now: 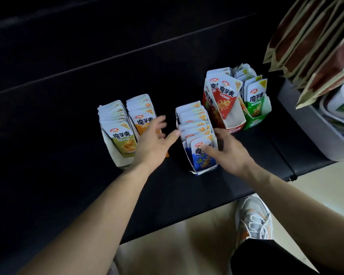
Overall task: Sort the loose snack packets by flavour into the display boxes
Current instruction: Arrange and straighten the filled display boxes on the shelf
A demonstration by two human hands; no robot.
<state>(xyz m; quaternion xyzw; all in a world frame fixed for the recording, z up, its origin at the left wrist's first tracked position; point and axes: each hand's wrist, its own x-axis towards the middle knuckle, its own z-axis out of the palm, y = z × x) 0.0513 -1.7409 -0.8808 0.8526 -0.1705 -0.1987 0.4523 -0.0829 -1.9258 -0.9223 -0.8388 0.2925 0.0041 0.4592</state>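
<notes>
So the right hand (226, 153) lay flat against the front packet in the blue box (199, 151), fingers loosely extended, not pinching anything as far as I could tell. The left hand (155, 143) hovered spread open just beside that box, thumb nearly at its rim, empty. Outward from there: an orange box (142, 116) and an olive box (117, 132) to the left, a red box (222, 104) and a green box (255, 104) behind on the right, all on the dark table (68, 116). No loose packets showed anywhere, so sorting looked about done. These packets seemed light, floppy and slick, so I'd pinch one by its flat top edge. The thin card boxes probably tip easily.
</notes>
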